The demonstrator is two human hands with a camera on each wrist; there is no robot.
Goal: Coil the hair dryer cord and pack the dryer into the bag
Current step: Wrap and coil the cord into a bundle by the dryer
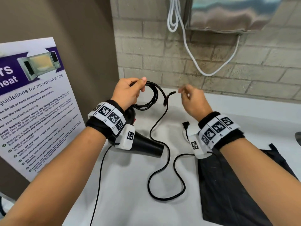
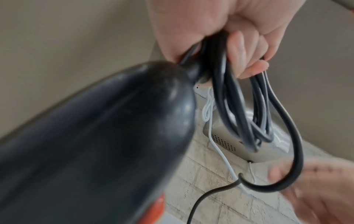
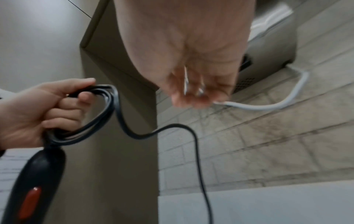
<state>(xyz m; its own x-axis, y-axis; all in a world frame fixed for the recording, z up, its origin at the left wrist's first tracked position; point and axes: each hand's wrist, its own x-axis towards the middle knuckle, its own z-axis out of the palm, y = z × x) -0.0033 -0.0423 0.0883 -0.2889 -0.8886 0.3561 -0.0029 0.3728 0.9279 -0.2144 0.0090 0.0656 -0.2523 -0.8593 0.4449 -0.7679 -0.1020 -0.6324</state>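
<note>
Gripped in the left hand [image 1: 128, 92] are several loops of black cord [image 1: 150, 97], held above the white counter [image 1: 130, 185]. Black bag [image 1: 228, 185] is laid flat on the counter at right. Hair dryer [image 1: 146, 144] is seen hanging below the left wrist. Remaining cord is trailed across the counter. Right hand [image 1: 192, 98] is held relaxed, fingers loose, nothing grasped.
</note>
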